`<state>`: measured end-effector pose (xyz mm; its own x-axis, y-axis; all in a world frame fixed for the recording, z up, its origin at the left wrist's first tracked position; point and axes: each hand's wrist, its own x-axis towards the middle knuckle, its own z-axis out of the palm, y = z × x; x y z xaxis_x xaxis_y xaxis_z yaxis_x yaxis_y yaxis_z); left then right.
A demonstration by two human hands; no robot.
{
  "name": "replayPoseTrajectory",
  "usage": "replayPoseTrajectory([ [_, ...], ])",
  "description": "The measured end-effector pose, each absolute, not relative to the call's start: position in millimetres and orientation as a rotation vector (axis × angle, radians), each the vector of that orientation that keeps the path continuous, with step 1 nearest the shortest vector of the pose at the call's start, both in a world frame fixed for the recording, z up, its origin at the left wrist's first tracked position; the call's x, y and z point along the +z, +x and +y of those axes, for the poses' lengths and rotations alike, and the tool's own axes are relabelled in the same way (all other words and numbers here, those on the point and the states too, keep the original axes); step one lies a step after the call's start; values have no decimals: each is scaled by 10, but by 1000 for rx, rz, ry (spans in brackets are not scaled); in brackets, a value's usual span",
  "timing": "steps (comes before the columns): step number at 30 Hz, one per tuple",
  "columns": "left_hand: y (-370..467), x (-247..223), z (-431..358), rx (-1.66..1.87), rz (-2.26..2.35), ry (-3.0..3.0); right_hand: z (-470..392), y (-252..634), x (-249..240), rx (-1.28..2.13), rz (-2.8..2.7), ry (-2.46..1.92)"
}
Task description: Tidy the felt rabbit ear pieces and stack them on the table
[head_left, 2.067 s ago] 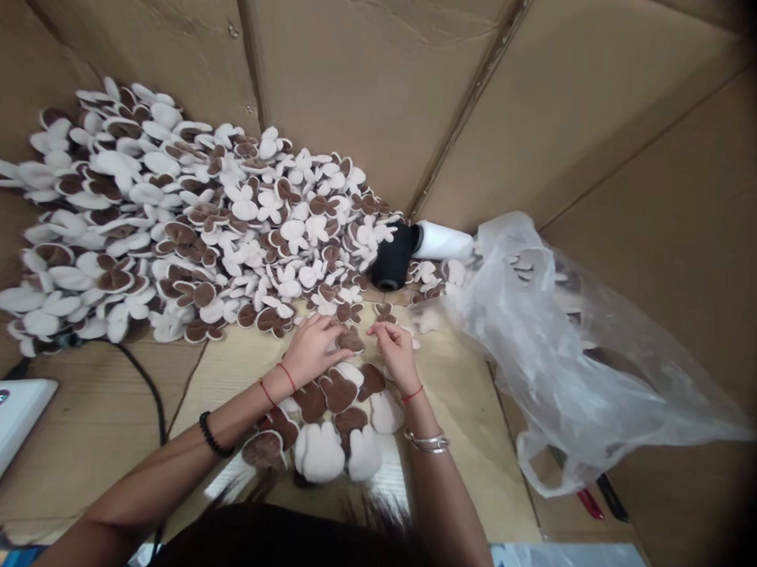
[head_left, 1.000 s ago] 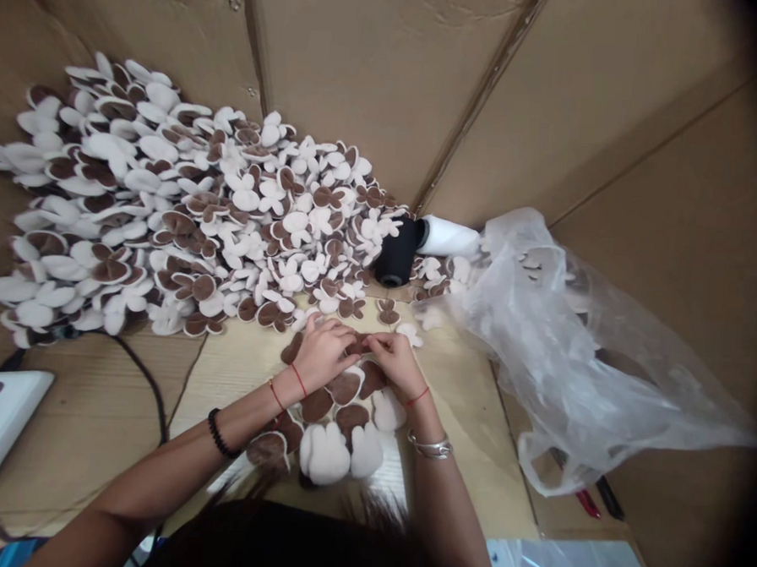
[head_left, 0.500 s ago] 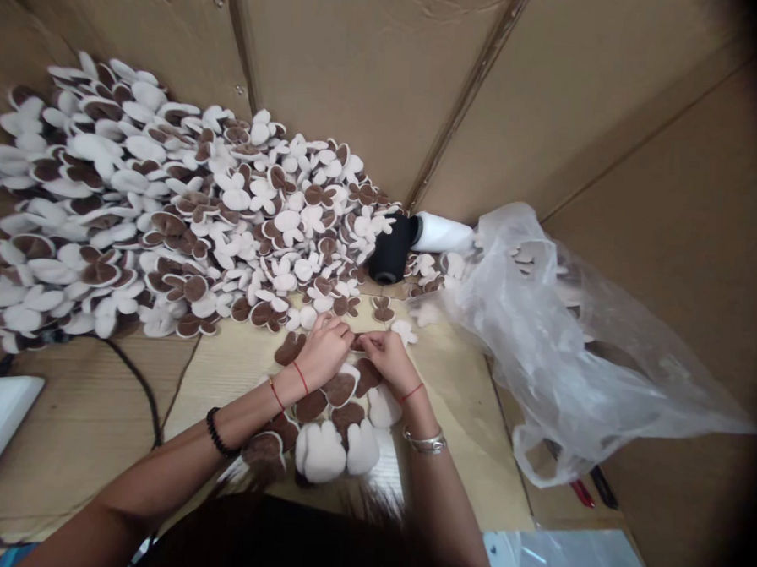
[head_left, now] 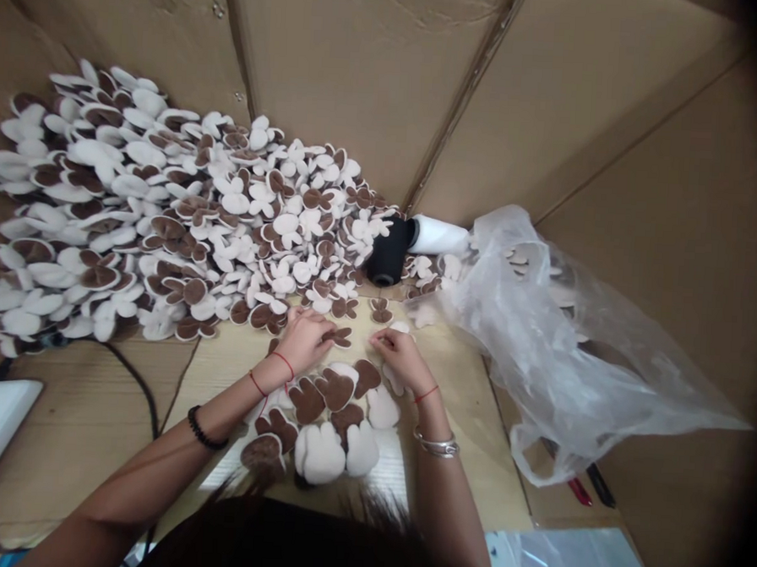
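Note:
My left hand [head_left: 307,337] is closed on a small brown bunny-shaped fabric piece [head_left: 338,338], whose ears point right from my fingertips. A short gap away, my right hand [head_left: 402,357] has thumb and fingers pinched together; anything between them is too small to make out. Below both hands lie several larger bunny-head pieces, some with the brown side [head_left: 335,390] up, others with the white side [head_left: 321,451] up. A white piece [head_left: 383,407] rests near my right wrist. One small brown-and-white bunny piece [head_left: 380,310] lies just beyond the hands.
A big heap of bunny pieces [head_left: 167,196] fills the left back against cardboard walls [head_left: 357,79]. Black [head_left: 388,254] and white [head_left: 440,235] thread cones lie beside it. On the right are a clear plastic bag [head_left: 509,324] and red-handled [head_left: 579,491] and black tools. A cable [head_left: 141,385] runs left.
My hands were together and have moved apart, the left one leftward with the brown bunny piece, the right one slightly rightward. The pieces below have stayed put.

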<state>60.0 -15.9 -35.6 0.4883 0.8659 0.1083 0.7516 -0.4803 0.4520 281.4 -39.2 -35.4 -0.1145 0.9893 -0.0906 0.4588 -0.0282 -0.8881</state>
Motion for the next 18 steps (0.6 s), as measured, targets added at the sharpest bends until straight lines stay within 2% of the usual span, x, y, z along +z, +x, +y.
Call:
replayPoseTrajectory([
  [12, 648, -416, -142, 391, 1446, 2493, -376, 2801, -381, 749, -1830, -1781],
  [18, 686, -415, -149, 609, 1542, 2300, -431, 2502, -368, 1062, -1498, -1461],
])
